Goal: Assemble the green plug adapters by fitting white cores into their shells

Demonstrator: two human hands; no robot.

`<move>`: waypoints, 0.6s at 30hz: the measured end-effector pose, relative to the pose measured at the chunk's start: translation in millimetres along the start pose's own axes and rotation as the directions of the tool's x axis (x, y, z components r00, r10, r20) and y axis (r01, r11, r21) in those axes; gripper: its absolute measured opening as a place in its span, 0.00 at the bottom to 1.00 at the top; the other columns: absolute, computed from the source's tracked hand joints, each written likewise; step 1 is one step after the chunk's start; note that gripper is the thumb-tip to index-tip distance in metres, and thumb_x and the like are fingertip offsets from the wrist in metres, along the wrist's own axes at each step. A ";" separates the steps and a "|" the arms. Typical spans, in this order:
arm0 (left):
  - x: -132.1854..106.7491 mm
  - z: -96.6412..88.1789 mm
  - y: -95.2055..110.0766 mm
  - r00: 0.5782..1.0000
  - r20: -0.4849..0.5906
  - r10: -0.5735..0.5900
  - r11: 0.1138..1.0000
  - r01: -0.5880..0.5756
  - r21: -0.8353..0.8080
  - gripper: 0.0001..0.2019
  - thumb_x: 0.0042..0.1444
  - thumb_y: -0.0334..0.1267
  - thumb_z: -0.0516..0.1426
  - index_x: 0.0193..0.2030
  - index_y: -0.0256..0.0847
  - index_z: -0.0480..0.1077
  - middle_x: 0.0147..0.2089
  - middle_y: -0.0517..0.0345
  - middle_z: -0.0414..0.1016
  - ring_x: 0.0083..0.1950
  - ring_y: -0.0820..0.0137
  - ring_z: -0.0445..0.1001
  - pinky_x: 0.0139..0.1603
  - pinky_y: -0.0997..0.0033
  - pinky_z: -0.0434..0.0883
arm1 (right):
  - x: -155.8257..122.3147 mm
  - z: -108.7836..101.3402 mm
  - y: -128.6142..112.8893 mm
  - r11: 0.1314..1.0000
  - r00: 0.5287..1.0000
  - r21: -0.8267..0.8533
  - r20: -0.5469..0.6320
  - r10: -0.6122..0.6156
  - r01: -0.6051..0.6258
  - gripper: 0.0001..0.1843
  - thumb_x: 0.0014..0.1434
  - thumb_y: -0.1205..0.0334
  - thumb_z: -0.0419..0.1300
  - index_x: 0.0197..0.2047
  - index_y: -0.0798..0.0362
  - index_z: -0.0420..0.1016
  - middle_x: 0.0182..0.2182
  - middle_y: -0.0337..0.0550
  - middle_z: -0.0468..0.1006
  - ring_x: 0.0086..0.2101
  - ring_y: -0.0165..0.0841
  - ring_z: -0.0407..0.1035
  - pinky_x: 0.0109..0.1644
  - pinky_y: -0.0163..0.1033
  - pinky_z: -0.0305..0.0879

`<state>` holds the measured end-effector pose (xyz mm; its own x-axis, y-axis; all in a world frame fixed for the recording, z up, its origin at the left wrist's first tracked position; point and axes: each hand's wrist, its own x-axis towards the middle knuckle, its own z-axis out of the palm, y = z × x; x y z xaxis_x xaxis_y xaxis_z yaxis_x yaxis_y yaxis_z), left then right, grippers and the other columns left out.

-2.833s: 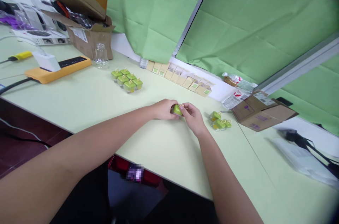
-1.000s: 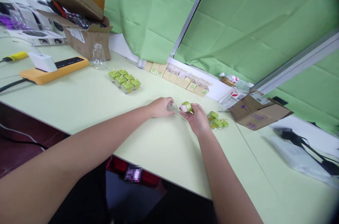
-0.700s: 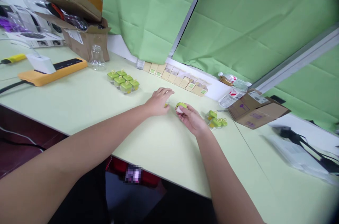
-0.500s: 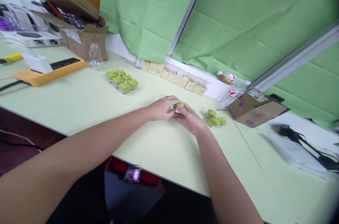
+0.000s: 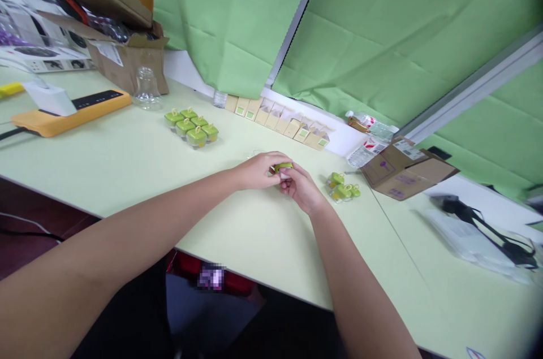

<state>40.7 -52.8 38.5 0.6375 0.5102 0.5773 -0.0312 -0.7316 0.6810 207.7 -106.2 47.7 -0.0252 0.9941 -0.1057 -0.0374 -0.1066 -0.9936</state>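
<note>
Over the middle of the table [image 5: 254, 217], both hands close around one small green-lidded container [image 5: 283, 167]. My left hand [image 5: 258, 169] wraps it from the left, and my right hand [image 5: 299, 184] grips it from the right with the thumb on its near side. Its green top and a whitish part below show between the fingers; the rest is hidden. To the left stands a group of clear containers with green lids [image 5: 190, 126], each lid bearing a pale loop. A smaller group of the same containers [image 5: 343, 187] stands right of my right hand.
Small tan boxes [image 5: 275, 119] line the wall. Clear bottles [image 5: 365, 151] and a cardboard box [image 5: 405, 169] are at the right, beside a plastic bag with black cables [image 5: 483, 234]. Leftward are an orange power strip [image 5: 80, 113], a clear jar [image 5: 146, 89] and a larger carton [image 5: 131, 62].
The whole view has shifted slightly. Both hands stay closed on the green-lidded container, whose lid now looks a little more tilted between the fingers.
</note>
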 end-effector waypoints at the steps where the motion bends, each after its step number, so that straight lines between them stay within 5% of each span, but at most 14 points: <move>1: 0.1 0.1 0.3 1.000 0.009 0.002 1.000 -0.002 -0.004 0.21 0.55 0.27 0.55 0.56 0.40 0.74 0.56 0.47 0.74 0.53 0.66 0.74 0.46 0.71 0.74 | 0.8 1.1 0.6 1.000 1.000 0.007 -0.010 0.001 -0.001 0.11 0.49 0.59 0.66 0.36 0.51 0.71 0.27 0.35 0.71 0.23 0.25 0.59 0.26 0.32 0.56; 10: -1.1 1.9 -1.0 0.999 0.019 -0.039 0.998 0.040 -0.040 0.20 0.57 0.31 0.57 0.57 0.38 0.73 0.59 0.45 0.73 0.55 0.65 0.74 0.48 0.69 0.74 | 5.5 1.6 8.9 0.998 0.997 -0.053 -0.071 0.012 -0.016 0.09 0.48 0.57 0.60 0.33 0.50 0.68 0.20 0.32 0.62 0.19 0.26 0.53 0.20 0.32 0.48; 18: 0.5 12.9 -17.9 0.975 0.042 -0.220 0.946 0.223 -0.236 0.23 0.54 0.31 0.59 0.59 0.37 0.71 0.58 0.45 0.76 0.54 0.65 0.76 0.55 0.66 0.72 | 2.1 -7.0 7.0 0.994 0.989 -0.073 0.115 0.095 -0.087 0.09 0.51 0.56 0.56 0.25 0.49 0.60 0.15 0.30 0.53 0.19 0.27 0.44 0.21 0.33 0.46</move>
<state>51.6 -45.3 20.8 0.6603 0.6391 0.3944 -0.0691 -0.4713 0.8793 214.4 -104.7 40.3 -0.1431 0.9705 -0.1942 0.0381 -0.1906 -0.9809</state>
